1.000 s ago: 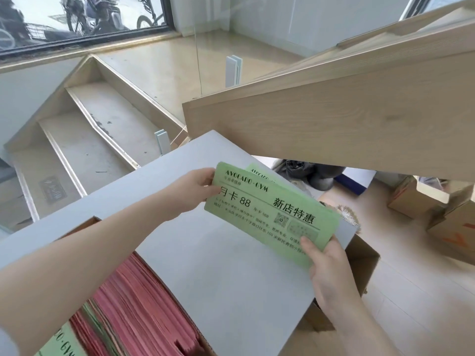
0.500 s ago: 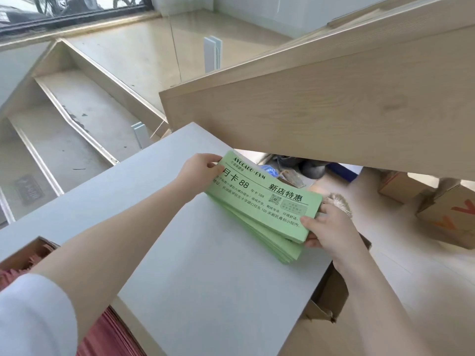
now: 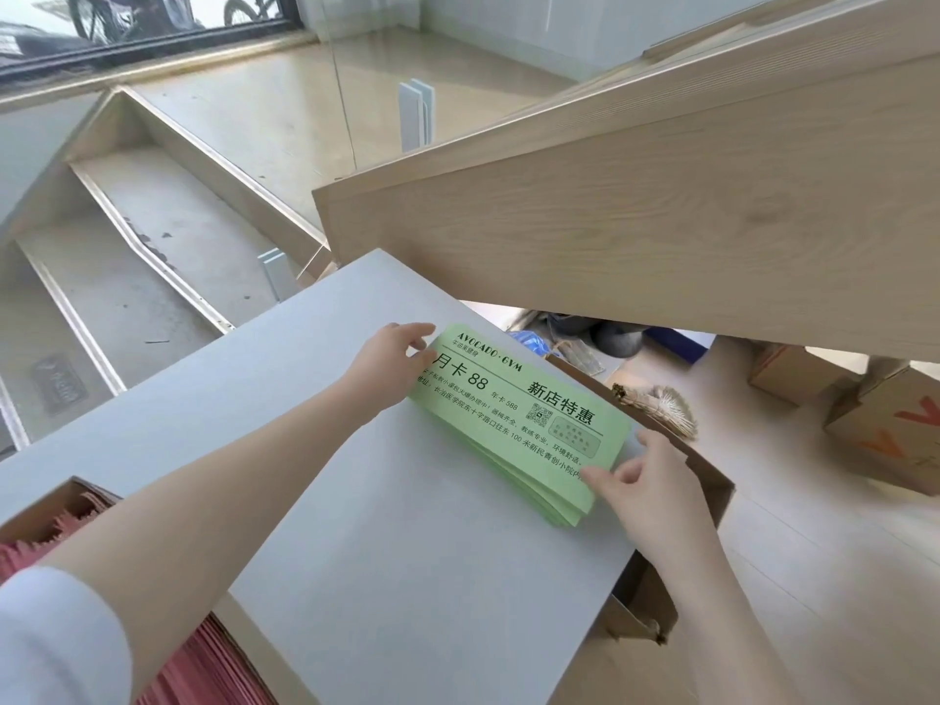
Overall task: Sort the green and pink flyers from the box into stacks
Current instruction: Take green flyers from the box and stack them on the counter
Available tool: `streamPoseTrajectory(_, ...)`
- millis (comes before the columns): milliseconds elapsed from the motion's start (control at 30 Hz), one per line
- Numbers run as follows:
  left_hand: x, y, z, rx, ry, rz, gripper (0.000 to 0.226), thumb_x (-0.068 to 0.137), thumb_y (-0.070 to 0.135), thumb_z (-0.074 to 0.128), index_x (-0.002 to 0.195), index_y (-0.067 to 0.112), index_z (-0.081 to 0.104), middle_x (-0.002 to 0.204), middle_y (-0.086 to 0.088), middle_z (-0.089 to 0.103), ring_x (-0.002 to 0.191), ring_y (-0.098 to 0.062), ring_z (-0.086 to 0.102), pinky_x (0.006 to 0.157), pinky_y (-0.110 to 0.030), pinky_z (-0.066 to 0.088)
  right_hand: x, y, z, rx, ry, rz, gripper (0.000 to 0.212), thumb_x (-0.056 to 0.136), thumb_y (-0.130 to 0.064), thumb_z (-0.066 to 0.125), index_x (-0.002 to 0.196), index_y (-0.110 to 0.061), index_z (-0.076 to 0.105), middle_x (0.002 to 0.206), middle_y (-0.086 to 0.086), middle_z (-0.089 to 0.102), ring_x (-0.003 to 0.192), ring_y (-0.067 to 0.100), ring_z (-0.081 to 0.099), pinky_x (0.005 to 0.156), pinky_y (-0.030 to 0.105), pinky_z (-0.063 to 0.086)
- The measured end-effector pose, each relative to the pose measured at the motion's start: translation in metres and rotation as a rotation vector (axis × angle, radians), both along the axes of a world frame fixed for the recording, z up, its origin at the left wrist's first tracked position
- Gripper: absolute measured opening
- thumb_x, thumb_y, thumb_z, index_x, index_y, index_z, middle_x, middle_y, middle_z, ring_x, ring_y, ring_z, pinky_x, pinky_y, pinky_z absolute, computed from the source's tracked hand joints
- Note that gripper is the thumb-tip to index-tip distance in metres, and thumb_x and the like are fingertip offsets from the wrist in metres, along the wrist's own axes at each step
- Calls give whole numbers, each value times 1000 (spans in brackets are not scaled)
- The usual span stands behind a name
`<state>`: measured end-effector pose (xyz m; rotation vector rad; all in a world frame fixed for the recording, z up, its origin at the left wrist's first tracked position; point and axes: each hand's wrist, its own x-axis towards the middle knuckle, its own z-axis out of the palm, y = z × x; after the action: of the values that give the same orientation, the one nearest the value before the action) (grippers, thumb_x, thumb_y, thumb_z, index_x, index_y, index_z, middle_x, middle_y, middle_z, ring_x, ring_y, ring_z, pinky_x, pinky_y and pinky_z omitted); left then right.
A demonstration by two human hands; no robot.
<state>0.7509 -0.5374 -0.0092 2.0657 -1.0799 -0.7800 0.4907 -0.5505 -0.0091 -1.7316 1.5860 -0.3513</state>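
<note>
A stack of green flyers (image 3: 513, 419) lies on the far right part of a grey board (image 3: 386, 562). My left hand (image 3: 386, 363) rests at the stack's far left end, thumb on the top flyer and fingers spread. At the near right corner, my right hand (image 3: 646, 480) touches the stack's edge with its fingertips apart. Neither hand lifts a flyer. Pink flyers (image 3: 218, 669) fill a cardboard box (image 3: 56, 506) at the lower left, partly hidden by my left arm and the board.
A slanted wooden stair panel (image 3: 636, 216) hangs close above the board's far side. An open cardboard box (image 3: 712, 496) sits under the board's right edge. More cardboard boxes (image 3: 885, 424) and a straw bundle (image 3: 661, 407) lie on the floor to the right. Steps descend at left.
The green flyer I held in both hands above the board has come down onto the green stack. Both hands have loosened and now only touch the stack's ends.
</note>
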Motion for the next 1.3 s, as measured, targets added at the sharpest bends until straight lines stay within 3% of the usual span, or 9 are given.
streamPoseTrajectory(100,4,2,6,65,-63,-2,58,92,32,53,144,20,30,144,-3,36,125,-21,42,81,-29,43,5,-5,9,-301,276,136,106,65,-58,73,146,-20,17,145,9,31,133,26,27,104,39,30)
streamPoseTrajectory(233,5,17,12,217,-2,-183,110,70,36,79,149,30,3,151,0,23,138,-19,29,103,-29,31,24,-17,5,-181,416,459,135,48,-78,67,147,-29,-10,157,2,-13,145,24,-11,115,50,-2)
streamPoseTrajectory(300,5,22,12,264,-131,-326,117,66,32,82,148,32,0,147,1,28,135,-18,32,105,-31,33,27,-16,-3,-177,481,523,134,48,-79,66,147,-28,-8,157,2,-9,145,25,-9,114,52,-6)
streamPoseTrajectory(433,6,19,10,262,-302,-384,92,72,32,78,145,29,22,139,2,35,120,-20,43,81,-39,54,25,-16,-10,-285,493,496,116,52,-72,68,141,-30,8,149,3,13,140,27,15,116,50,3)
streamPoseTrajectory(600,9,15,8,237,-361,-389,82,74,34,76,141,30,31,132,1,41,114,-21,46,75,-36,53,29,-16,-8,-338,477,495,103,59,-61,69,139,-29,12,143,7,19,131,32,25,113,42,13)
streamPoseTrajectory(833,5,42,29,159,-473,-382,64,85,32,64,141,24,34,140,4,39,116,-19,49,83,-31,45,30,3,6,-353,447,534,107,66,-77,56,147,-26,7,156,6,-10,143,27,-14,114,44,-8)
streamPoseTrajectory(967,5,101,68,-31,-435,-294,43,85,27,64,127,22,52,117,8,54,95,-9,56,89,-32,47,44,58,40,-433,-34,611,57,84,-53,55,132,-24,44,137,-11,42,128,4,29,100,15,22)
streamPoseTrajectory(1067,18,164,89,-105,-423,-191,36,83,24,67,118,25,57,104,14,57,87,-4,58,82,-24,46,60,110,68,-439,-271,737,47,79,-54,47,110,-22,61,107,-12,62,100,1,51,83,15,39)
streamPoseTrajectory(1300,44,314,93,136,-447,-164,21,79,34,69,97,27,61,90,13,65,79,1,59,79,-22,47,80,247,87,-338,-230,1078,27,88,-46,48,105,-29,60,90,-15,64,76,2,54,73,25,48)
